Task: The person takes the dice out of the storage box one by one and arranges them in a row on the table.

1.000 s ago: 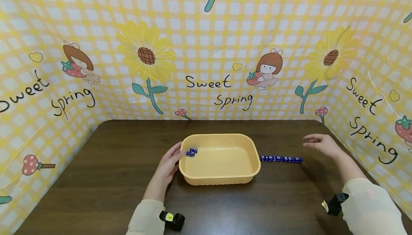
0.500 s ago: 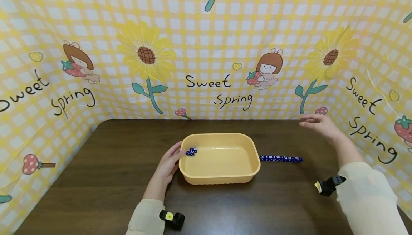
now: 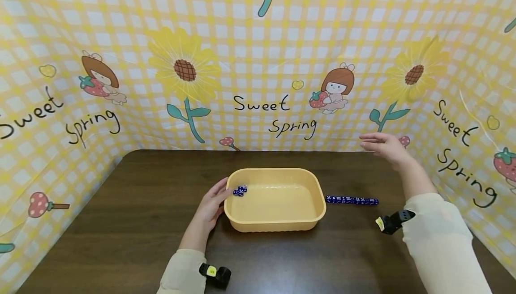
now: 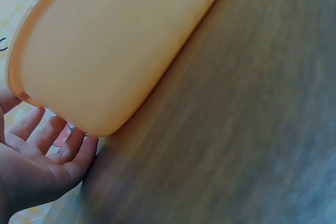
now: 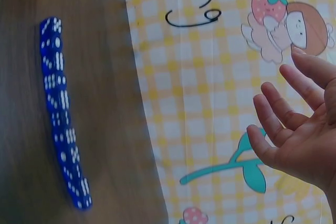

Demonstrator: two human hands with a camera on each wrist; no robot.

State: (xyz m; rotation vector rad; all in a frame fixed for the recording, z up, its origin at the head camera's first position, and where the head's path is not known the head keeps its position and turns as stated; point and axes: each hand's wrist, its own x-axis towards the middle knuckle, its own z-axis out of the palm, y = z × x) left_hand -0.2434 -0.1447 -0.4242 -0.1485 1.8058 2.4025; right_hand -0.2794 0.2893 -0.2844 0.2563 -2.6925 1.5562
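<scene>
My left hand (image 3: 211,205) holds the left end of a yellow rectangular plastic basin (image 3: 278,202), thumb over the rim and fingers against the outside wall. In the left wrist view the fingertips (image 4: 79,148) meet the basin's lower side. A few blue dice (image 3: 240,190) with white pips lie inside, near that thumb. A straight row of blue dice (image 3: 351,200) extends from the basin's right side along the tabletop. My right hand (image 3: 386,148) hovers beyond the row, with relaxed, spread fingers and nothing in them; the right wrist view shows the palm and the whole row.
The dark wooden table (image 3: 161,240) carries the basin and dice. A yellow checked cloth (image 3: 258,61) printed with flowers and lettering stands up behind the table and along both sides. A small black camera (image 3: 217,275) is strapped at the left sleeve, another (image 3: 394,222) at the right.
My right hand has risen away from the right end of the dice row, toward the back edge and slightly left. The left hand, basin and dice stay in place.
</scene>
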